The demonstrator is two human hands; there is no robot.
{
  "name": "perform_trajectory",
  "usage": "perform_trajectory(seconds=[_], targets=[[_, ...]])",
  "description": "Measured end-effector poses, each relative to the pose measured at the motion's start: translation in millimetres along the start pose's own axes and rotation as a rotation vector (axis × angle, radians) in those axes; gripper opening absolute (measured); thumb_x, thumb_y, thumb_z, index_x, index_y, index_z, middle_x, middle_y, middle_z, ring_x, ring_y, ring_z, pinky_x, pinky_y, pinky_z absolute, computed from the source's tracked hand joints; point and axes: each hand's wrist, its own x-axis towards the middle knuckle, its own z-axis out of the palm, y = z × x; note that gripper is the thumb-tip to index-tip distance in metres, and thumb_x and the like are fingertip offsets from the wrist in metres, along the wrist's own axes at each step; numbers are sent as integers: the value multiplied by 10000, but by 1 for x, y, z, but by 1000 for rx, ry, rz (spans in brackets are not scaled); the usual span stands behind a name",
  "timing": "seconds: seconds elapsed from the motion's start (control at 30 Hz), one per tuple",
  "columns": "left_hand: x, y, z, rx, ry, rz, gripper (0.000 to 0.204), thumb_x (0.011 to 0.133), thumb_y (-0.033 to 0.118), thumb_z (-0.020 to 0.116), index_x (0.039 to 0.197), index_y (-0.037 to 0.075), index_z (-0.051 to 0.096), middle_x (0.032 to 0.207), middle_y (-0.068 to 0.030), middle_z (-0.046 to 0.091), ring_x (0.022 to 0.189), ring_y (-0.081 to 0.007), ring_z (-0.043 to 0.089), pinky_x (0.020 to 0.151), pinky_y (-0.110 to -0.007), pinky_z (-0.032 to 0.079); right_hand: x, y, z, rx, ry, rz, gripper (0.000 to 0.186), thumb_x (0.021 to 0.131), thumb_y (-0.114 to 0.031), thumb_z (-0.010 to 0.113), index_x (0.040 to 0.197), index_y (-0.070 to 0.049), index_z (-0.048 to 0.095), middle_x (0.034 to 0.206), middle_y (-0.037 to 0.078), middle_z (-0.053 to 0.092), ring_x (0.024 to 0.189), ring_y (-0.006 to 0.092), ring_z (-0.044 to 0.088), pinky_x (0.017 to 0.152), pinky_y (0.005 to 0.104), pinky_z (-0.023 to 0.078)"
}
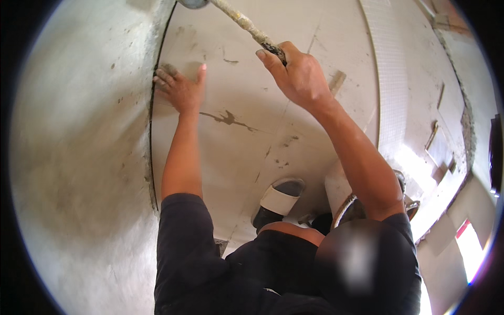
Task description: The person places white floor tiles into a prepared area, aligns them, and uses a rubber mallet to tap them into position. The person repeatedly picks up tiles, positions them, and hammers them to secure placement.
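My right hand (302, 76) is wrapped round the worn, crusted handle of a mallet (247, 26). Only part of the mallet's rounded grey head (194, 2) shows, cut off by the top edge of the picture. Fingers spread, my left hand (181, 89) lies on a large pale floor tile (236, 89), its fingertips by the dark gap along the wall. Grey dirt covers those fingertips. A wet-looking brown smear (228, 119) marks the tile surface to the right of my left wrist.
The plastered wall (79, 131) rises along the left. My foot in a slide sandal (281, 197) stands on the tiles. A bucket (344, 210) is partly hidden behind my right arm. A white gridded strip (391, 79) runs along the right, with loose flat pieces (440, 147) beyond.
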Motion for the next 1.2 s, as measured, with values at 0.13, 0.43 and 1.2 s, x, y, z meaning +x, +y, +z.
perform_trajectory(seconds=[0.13, 0.43, 1.2], targets=[[0, 1, -6, -66, 14, 32, 1070, 791, 747, 482, 1470, -34, 211, 1519, -276, 198, 1419, -431, 157, 1113, -608, 132, 3, -6, 39, 161, 165, -231, 436, 905, -460, 588, 847, -32, 534, 580, 152, 590, 580, 361, 625, 533, 453, 485], [-1, 3, -11, -92, -40, 9, 1062, 792, 701, 526, 1453, -70, 215, 1500, -310, 203, 1409, -458, 152, 1106, -629, 117, 14, 3, 82, -8, -68, -17, 432, 895, -478, 581, 860, -49, 538, 662, 192, 636, 646, 392, 634, 578, 466, 504], [116, 184, -65, -15, -486, 535, 1070, 704, 771, 569, 1525, 217, 164, 1589, -127, 80, 1448, -405, 55, 1046, -739, 101, 149, 33, -35, 116, 245, 199, 460, 936, -485, 508, 847, -34, 522, 722, 181, 652, 712, 380, 646, 635, 475, 505]])
